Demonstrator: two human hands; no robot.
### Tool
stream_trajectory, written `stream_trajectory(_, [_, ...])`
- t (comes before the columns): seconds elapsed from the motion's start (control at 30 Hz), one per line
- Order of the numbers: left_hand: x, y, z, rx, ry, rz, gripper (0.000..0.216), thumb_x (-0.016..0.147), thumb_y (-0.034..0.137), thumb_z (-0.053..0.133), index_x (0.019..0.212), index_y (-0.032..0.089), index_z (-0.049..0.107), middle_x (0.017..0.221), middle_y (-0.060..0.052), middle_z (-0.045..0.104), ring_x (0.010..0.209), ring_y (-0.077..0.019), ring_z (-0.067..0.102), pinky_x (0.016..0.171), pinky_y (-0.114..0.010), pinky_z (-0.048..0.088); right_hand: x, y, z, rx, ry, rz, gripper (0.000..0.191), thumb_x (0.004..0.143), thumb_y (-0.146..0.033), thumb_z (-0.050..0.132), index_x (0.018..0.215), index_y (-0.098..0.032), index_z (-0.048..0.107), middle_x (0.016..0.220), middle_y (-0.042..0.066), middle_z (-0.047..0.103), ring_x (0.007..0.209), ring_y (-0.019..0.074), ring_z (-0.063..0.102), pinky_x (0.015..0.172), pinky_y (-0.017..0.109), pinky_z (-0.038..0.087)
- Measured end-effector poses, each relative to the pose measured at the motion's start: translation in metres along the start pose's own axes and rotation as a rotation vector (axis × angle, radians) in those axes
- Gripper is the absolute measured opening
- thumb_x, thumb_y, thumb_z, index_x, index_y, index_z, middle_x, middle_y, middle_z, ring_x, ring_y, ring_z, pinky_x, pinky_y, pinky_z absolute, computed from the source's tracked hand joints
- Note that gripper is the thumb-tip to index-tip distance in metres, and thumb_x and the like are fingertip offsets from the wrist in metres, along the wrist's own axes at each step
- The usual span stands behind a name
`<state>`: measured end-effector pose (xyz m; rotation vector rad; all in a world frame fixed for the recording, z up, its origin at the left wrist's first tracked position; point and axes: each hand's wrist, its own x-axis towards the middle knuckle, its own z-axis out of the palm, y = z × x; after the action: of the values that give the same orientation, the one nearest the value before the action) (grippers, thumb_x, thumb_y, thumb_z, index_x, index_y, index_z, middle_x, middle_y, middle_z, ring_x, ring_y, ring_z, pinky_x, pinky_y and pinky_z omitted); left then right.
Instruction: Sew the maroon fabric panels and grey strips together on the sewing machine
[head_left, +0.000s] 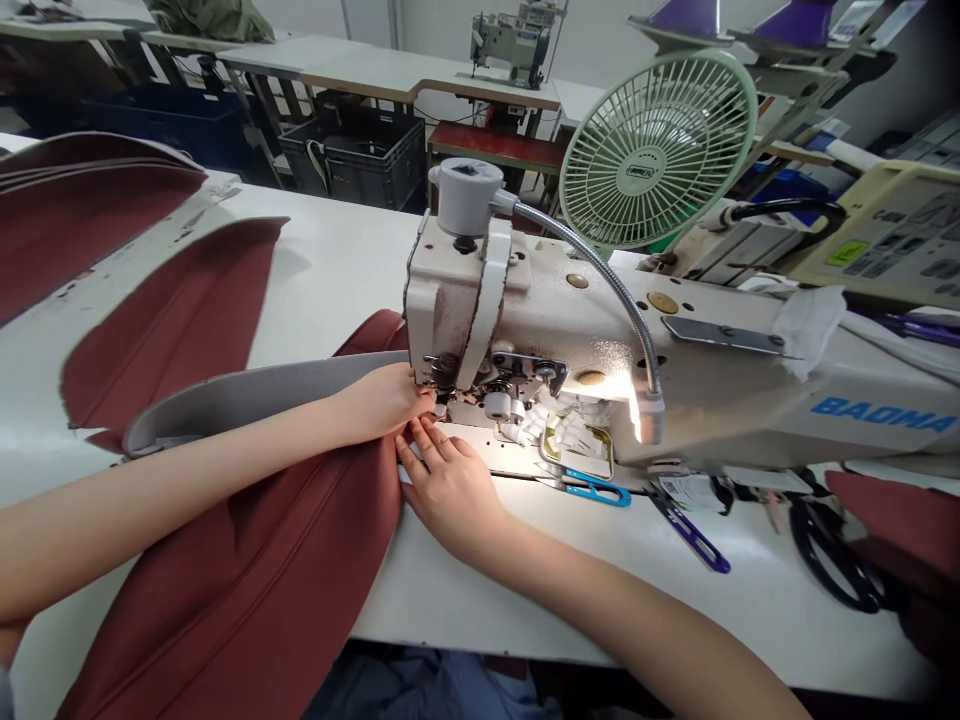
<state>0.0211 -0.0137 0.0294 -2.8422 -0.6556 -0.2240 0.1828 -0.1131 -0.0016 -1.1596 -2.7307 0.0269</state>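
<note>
The left hand (382, 400) is resting on the maroon fabric (285, 560) right against the presser foot (441, 402), fingers curled; whether they are pinching the cloth cannot be told. The right hand (450, 485) is lying flat, fingers stretched out, pressing the fabric's edge just before the foot. The sewing machine (525, 320) head is crowding both hands. Blue snips (592, 489) and a purple tool (694, 535) are lying just beside, and black scissors (832, 555) farther right. A green fan (658, 150) is standing behind.
</note>
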Motion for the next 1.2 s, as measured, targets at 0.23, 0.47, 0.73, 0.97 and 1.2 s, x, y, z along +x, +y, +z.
stream_trajectory(0.23, [0.003,-0.015,0.009,0.019,0.037,0.033,0.018,0.085,0.006,0.051,0.077,0.014,0.064,0.077,-0.009,0.065,0.082,-0.0203,0.061,0.079,-0.03,0.047,0.01,0.005,-0.001,-0.014,-0.006,0.036,0.052,0.098,-0.037,0.046,0.14,-0.007,0.049,0.142,0.024,0.046,0.134,0.0321,0.045,0.097,0.043,0.045])
stream_trajectory(0.47, [0.003,-0.03,0.016,-0.026,0.095,0.076,0.021,0.084,0.003,0.048,0.081,0.015,0.066,0.085,-0.009,0.067,0.082,-0.0192,0.06,0.078,-0.03,0.046,0.016,0.011,0.004,-0.011,0.021,0.066,0.05,0.099,-0.037,0.045,0.141,-0.011,0.048,0.145,0.02,0.046,0.134,0.0299,0.045,0.1,0.044,0.044])
stream_trajectory(0.73, [0.001,-0.034,0.017,-0.058,0.115,0.118,0.022,0.087,0.008,0.049,0.078,0.016,0.067,0.08,-0.008,0.066,0.078,-0.0189,0.058,0.074,-0.03,0.046,0.017,0.01,0.001,0.008,-0.012,0.082,0.051,0.099,-0.038,0.044,0.143,-0.012,0.047,0.147,0.018,0.043,0.136,0.0301,0.043,0.101,0.045,0.043])
stream_trajectory(0.97, [-0.002,-0.033,0.016,-0.084,0.063,0.093,0.023,0.089,0.01,0.049,0.077,0.017,0.068,0.082,-0.008,0.067,0.08,-0.0195,0.059,0.074,-0.03,0.047,0.017,0.008,0.001,0.029,-0.023,0.092,0.05,0.1,-0.039,0.043,0.142,-0.013,0.047,0.147,0.018,0.044,0.136,0.0283,0.042,0.101,0.043,0.043])
stream_trajectory(1.2, [0.001,-0.033,0.024,-0.362,0.124,-0.05,0.021,0.094,0.021,0.049,0.095,0.016,0.07,0.096,-0.007,0.069,0.091,-0.0183,0.061,0.083,-0.028,0.048,-0.017,0.039,-0.043,0.068,-0.123,0.131,0.039,0.095,-0.036,0.053,0.13,-0.019,0.058,0.137,0.013,0.056,0.119,0.0262,0.054,0.092,0.039,0.046])
